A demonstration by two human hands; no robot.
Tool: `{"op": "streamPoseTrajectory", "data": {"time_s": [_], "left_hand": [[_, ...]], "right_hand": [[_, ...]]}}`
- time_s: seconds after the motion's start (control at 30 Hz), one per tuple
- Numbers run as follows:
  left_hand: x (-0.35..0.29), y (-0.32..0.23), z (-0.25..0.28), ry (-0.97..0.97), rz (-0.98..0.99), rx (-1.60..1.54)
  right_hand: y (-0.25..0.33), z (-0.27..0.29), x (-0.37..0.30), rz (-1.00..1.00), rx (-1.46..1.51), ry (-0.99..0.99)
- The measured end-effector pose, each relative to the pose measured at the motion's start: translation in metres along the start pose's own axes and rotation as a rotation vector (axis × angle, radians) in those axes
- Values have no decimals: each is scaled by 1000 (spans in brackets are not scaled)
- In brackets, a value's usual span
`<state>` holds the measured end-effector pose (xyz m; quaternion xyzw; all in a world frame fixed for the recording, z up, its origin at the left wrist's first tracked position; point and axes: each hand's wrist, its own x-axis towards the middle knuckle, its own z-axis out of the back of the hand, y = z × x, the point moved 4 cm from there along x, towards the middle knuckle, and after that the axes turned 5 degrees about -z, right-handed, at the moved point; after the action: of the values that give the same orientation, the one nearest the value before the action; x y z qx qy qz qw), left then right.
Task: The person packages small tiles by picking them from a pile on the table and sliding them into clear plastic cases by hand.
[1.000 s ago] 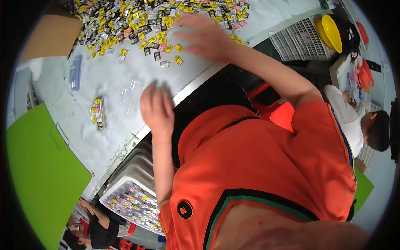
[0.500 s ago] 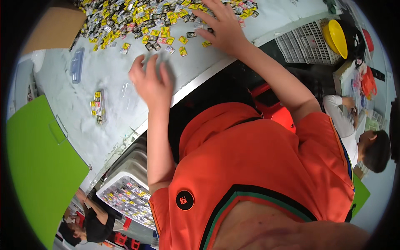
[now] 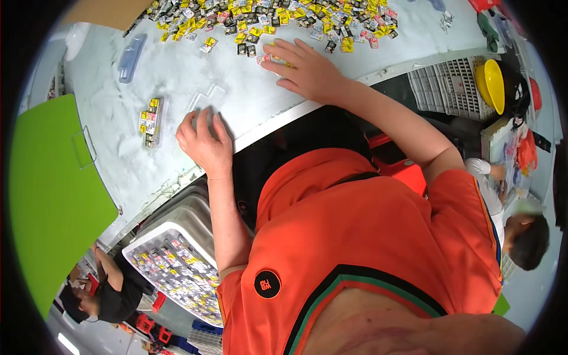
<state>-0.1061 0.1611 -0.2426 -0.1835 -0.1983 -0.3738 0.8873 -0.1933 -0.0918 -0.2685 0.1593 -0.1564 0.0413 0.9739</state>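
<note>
My left hand (image 3: 206,145) is at the near table edge, fingers bent and a little apart, with nothing visible in it. Just beyond its fingertips lies a clear plastic tray (image 3: 208,94) with a stepped outline; whether they touch it I cannot tell. My right hand (image 3: 310,72) lies palm down with fingers spread over a few small blocks, and a pink-and-white block (image 3: 262,59) shows at its fingertips. Beyond it spreads a pile of small yellow, black and pink blocks (image 3: 296,15). To the left stands a clear case filled with such blocks (image 3: 151,123).
A bluish plastic case (image 3: 131,58) lies at the table's left, near a brown cardboard piece (image 3: 106,13). A green board (image 3: 59,195) covers the left side. Below the table edge is a bin of blocks (image 3: 174,269). A white crate (image 3: 449,89) holds a yellow bowl (image 3: 490,87). Two people work nearby.
My right hand has drawn back from the pile toward me, over a few blocks. My left hand has moved left and nearer the table edge, beside the clear tray. The view has shifted.
</note>
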Motion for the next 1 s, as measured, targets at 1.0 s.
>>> {"op": "streamPoseTrajectory", "data": {"time_s": [1.0], "left_hand": [[65, -82, -41, 364, -76, -369]], "right_hand": [[-5, 31, -38, -111, 51, -177]]}}
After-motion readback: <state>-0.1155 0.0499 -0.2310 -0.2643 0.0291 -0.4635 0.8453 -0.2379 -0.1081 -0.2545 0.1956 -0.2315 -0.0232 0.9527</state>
